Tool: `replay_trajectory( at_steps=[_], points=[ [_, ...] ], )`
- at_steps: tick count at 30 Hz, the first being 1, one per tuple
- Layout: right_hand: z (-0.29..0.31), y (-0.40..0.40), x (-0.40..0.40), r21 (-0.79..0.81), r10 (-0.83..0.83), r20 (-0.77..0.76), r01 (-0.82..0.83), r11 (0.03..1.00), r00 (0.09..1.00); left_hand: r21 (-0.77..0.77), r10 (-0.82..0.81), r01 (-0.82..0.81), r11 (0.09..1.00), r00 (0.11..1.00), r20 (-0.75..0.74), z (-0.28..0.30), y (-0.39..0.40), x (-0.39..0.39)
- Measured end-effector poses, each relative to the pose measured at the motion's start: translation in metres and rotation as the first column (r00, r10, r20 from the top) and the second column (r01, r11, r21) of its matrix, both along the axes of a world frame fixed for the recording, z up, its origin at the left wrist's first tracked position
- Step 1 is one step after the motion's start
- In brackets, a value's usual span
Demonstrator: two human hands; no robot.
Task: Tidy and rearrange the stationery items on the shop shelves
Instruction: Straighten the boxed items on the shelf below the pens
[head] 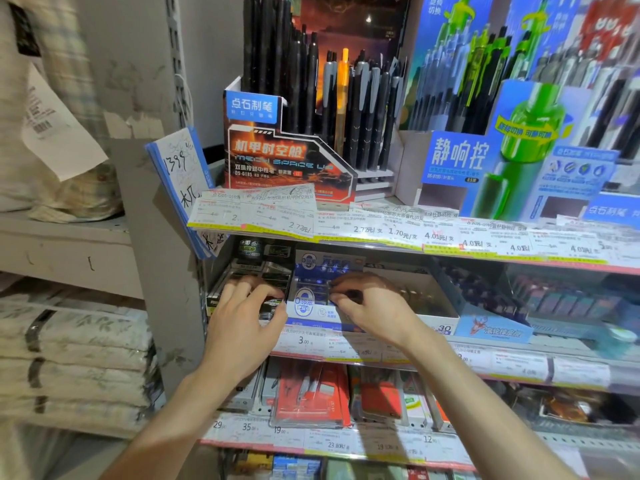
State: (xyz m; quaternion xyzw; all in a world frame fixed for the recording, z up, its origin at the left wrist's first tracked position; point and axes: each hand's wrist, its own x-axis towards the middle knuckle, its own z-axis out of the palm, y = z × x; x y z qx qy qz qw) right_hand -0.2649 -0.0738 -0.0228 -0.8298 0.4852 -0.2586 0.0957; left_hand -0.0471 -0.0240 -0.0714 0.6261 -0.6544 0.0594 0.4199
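Both hands work the middle shelf (381, 344) — left hand (242, 320) fingers curled on dark packs (242, 271), right hand (367, 306) pinching the blue-white eraser box (311, 296) — light, stiff card, best held by its edges.

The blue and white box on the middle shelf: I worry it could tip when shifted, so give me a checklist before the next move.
1. Left hand on the dark box, beside the blue and white box: ok.
2. Right hand at the box's right side, fingers curled: ok.
3. Firm grip on either side: cannot tell, fingertips blurred.
4. Box seated level on the shelf: cannot tell.
5. Open cardboard tray stands close on the right, little room: not ok.
6. Price tags in front undisturbed: ok.
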Motion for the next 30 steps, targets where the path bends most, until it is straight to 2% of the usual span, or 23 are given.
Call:
replay_trajectory(
  at_steps=[4,10,16,21,27,28,30],
  points=[
    [-0.005,0.011,0.0,-0.086,-0.08,0.013,0.081,0.993,0.997,-0.066,-0.103,0.1,0.993,0.994,-0.043,0.0,0.003,0.008],
    [-0.019,0.038,-0.009,-0.228,-0.173,0.112,0.195,0.954,0.978,-0.125,-0.26,0.242,0.962,0.953,-0.156,0.001,0.019,0.013],
    [-0.042,0.085,-0.022,-0.282,-0.154,0.306,0.243,0.928,0.94,-0.177,-0.309,0.265,0.948,0.902,-0.3,-0.011,0.045,0.005],
    [-0.068,0.117,-0.045,-0.148,-0.2,0.486,0.306,0.941,0.851,-0.104,-0.266,0.25,0.963,0.802,-0.535,-0.027,0.075,-0.024],
    [-0.131,0.15,-0.091,0.094,-0.29,0.558,0.288,0.953,0.777,0.006,-0.178,0.282,0.959,0.621,-0.763,-0.068,0.102,-0.082],
    [-0.141,0.155,-0.099,0.144,-0.32,0.563,0.291,0.946,0.762,0.031,-0.161,0.28,0.96,0.637,-0.753,-0.076,0.108,-0.09],
    [-0.158,0.163,-0.118,0.208,-0.357,0.561,0.291,0.934,0.747,0.095,-0.113,0.234,0.967,0.738,-0.665,-0.092,0.119,-0.106]
  ],
)
